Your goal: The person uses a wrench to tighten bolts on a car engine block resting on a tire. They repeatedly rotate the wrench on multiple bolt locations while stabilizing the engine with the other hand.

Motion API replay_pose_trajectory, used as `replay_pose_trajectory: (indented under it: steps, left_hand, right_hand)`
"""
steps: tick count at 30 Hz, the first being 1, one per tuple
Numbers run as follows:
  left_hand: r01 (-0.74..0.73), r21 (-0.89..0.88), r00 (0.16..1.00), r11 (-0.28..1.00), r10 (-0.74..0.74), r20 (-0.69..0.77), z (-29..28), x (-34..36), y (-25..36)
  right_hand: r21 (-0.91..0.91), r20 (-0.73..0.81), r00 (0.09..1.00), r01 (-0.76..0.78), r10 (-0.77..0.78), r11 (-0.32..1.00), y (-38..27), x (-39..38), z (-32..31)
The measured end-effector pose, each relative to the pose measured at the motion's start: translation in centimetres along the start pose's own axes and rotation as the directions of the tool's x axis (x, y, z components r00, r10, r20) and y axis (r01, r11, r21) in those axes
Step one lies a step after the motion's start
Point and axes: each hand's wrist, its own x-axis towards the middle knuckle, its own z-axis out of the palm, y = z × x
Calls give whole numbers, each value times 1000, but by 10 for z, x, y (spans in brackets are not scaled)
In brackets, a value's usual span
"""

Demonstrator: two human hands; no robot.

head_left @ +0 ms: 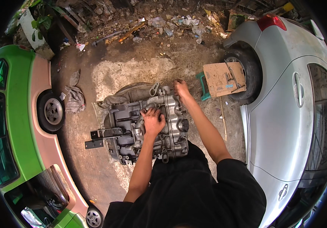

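Observation:
A grey metal car engine [125,131] lies on the ground in front of me, partly over a crumpled drab cloth [123,93]. My left hand [153,119] rests on the middle of the engine, its fingers bent over a metal part there. Beyond the engine's far right corner is my right hand [180,88], with its fingers curled together; whatever they may hold is too small to make out. A ribbed metal cover [175,125] runs along the engine's right side, with a dark round cap [184,125] on it. From the left side juts a black bracket [95,143].
At right, a cardboard sheet [216,78] carrying several tools lies over a green stool [202,85], beside a silver car [277,114]. A green and pink vehicle [41,110] stands at left. A rag [75,100] lies near its wheel. Litter [186,22] is strewn at the far side.

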Motion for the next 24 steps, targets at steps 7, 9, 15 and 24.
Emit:
replay_pose_trajectory:
  steps: [7, 9, 15, 24]
  left_hand:
    - [-19, -11, 999, 1000, 19, -40, 2, 0, -1]
    - [-1, -7, 1000, 1000, 1, -12, 3, 0, -1]
    - [18, 2, 1000, 1000, -18, 19, 2, -1, -1]
    - [9, 32, 1000, 999, -9, 1, 0, 1, 2]
  right_hand:
    - [-173, -103, 989, -123, 106, 977, -1, 1, 3]
    - [-163, -180, 977, -147, 118, 976, -6, -4, 7]
    - [-42, -245, 964, -122, 108, 992, -5, -6, 15]
    - [-17, -324, 942, -98, 88, 995, -8, -15, 27]
